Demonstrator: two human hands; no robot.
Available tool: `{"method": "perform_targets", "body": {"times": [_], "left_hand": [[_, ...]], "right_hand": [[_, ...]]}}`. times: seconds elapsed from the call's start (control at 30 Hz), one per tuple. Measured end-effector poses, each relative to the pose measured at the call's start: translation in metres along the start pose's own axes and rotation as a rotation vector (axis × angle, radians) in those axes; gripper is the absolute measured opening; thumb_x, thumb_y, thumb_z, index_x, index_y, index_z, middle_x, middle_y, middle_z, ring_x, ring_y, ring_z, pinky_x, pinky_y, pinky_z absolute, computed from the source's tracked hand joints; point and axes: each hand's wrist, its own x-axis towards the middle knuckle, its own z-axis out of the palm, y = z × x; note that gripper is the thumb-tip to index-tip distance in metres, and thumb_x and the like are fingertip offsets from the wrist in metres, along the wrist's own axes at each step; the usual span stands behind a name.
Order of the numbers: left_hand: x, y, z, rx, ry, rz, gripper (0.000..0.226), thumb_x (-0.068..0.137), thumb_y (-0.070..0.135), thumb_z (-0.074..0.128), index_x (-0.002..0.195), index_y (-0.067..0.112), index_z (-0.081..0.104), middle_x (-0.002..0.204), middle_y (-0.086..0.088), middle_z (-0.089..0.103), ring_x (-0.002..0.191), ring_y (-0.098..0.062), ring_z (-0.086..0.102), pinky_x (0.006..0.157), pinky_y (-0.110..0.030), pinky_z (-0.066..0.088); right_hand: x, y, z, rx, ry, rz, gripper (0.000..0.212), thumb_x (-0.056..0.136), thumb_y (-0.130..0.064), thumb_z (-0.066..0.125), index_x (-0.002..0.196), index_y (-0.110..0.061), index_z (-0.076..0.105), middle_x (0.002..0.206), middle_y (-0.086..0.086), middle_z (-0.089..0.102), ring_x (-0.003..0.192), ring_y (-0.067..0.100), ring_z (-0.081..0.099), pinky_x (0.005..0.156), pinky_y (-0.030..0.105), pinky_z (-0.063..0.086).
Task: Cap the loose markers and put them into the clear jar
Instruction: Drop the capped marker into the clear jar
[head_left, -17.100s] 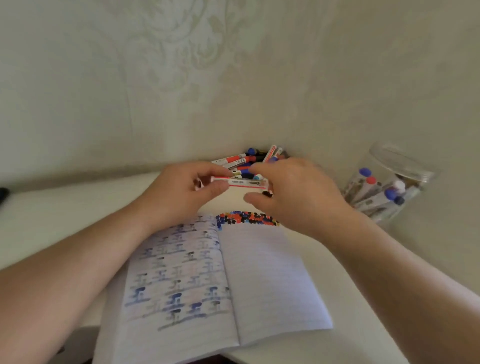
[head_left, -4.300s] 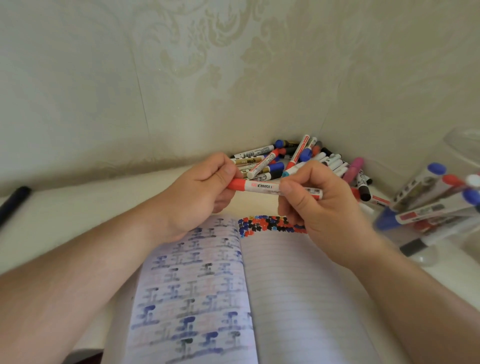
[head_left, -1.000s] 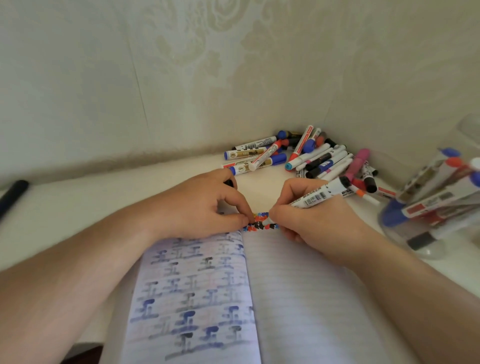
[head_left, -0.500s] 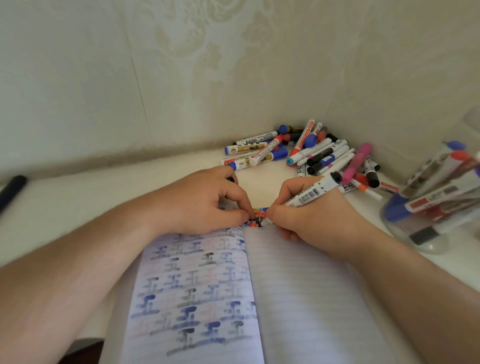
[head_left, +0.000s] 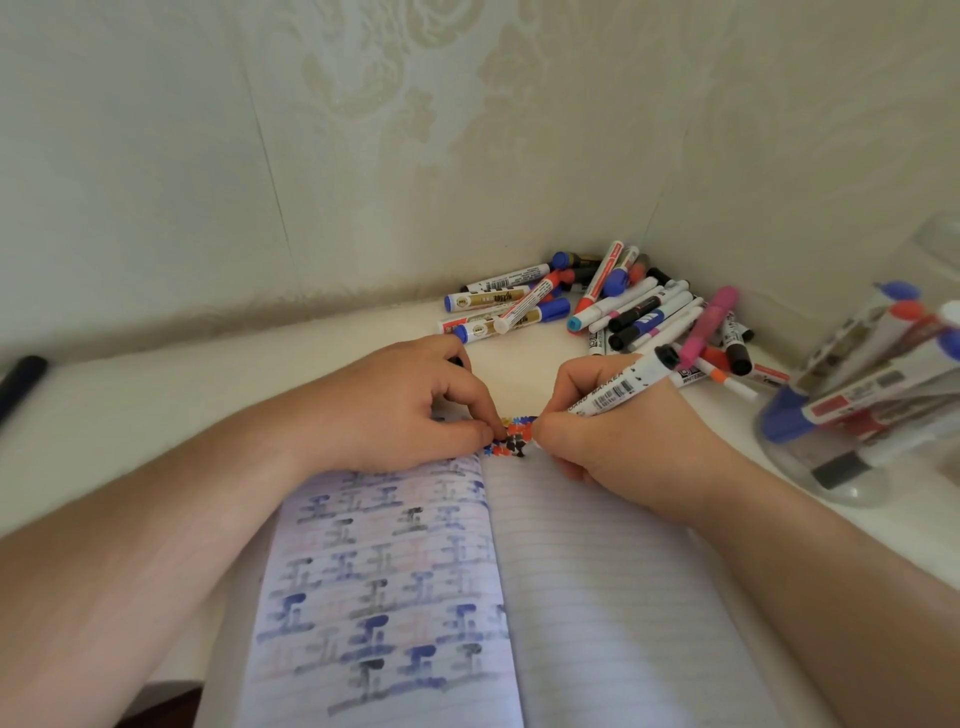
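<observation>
Head cam view: the right hand (head_left: 613, 441) has a whiteboard marker (head_left: 621, 387) pinched like a pen, tip down on the top edge of the open notebook (head_left: 597, 571), right on a patch of red, blue and black dots (head_left: 511, 439). The tip itself is hidden behind the fingers. The black end of the marker sticks up toward the back right.

The left hand (head_left: 410, 410) sits on the notebook's left page with its fingers curled and thumb and fingertip pressed together at the edge of the dots. There's a dark bit peeking out behind the knuckles, but I can't tell what it is.

The pile of loose markers (head_left: 613, 306) lies in the back corner of the counter (head_left: 156, 405). The clear jar (head_left: 852, 415) is at the right edge, tilted, with several markers inside.
</observation>
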Motion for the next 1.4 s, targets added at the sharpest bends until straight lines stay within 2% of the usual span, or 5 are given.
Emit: {"method": "perform_targets", "body": {"times": [0.67,0.93,1.03,1.1,1.4], "left_hand": [[-0.002,0.006,-0.002,0.011,-0.044,-0.029,0.032,0.076,0.065,0.053,0.1,0.056,0.071,0.103,0.014,0.056,0.098,-0.005,0.059,0.089,-0.038,0.051],[-0.005,0.002,-0.006,-0.214,0.211,0.002,0.04,0.103,0.002,0.054,0.12,0.033,0.035,0.106,0.016,0.07,0.091,-0.016,0.065,0.087,-0.034,0.053],[-0.002,0.003,-0.007,-0.376,0.3,-0.025,0.038,0.094,0.002,0.07,0.109,0.027,0.046,0.104,0.012,0.077,0.09,-0.013,0.073,0.088,-0.028,0.056],[-0.001,0.002,-0.007,-0.384,0.332,-0.036,0.035,0.089,0.008,0.079,0.105,0.033,0.06,0.103,0.008,0.078,0.097,-0.015,0.074,0.097,-0.041,0.057],[0.0,0.005,-0.006,-0.441,0.31,-0.028,0.032,0.077,0.032,0.078,0.097,0.055,0.07,0.097,0.003,0.078,0.094,-0.026,0.073,0.097,-0.056,0.055]], "right_hand": [[0.003,0.003,-0.003,-0.026,-0.05,-0.024,0.02,0.085,-0.006,0.073,0.067,-0.01,0.063,0.054,0.006,0.064,0.043,0.008,0.052,0.042,0.018,0.04],[0.011,0.004,-0.019,0.61,0.021,-0.108,0.023,0.083,-0.003,0.076,0.08,-0.018,0.058,0.057,0.005,0.042,0.047,0.016,0.03,0.042,0.025,0.02],[0.01,0.001,-0.021,0.659,-0.032,-0.134,0.019,0.081,-0.007,0.081,0.078,-0.02,0.067,0.063,0.008,0.051,0.053,0.018,0.043,0.044,0.026,0.028],[0.011,0.002,-0.02,0.737,-0.084,-0.102,0.01,0.086,-0.015,0.066,0.08,-0.018,0.073,0.068,0.01,0.059,0.057,0.019,0.052,0.047,0.025,0.038],[0.015,0.011,-0.022,0.801,-0.174,-0.075,0.044,0.083,-0.03,0.045,0.1,-0.007,0.079,0.084,0.018,0.068,0.071,0.024,0.059,0.06,0.031,0.048]]}}
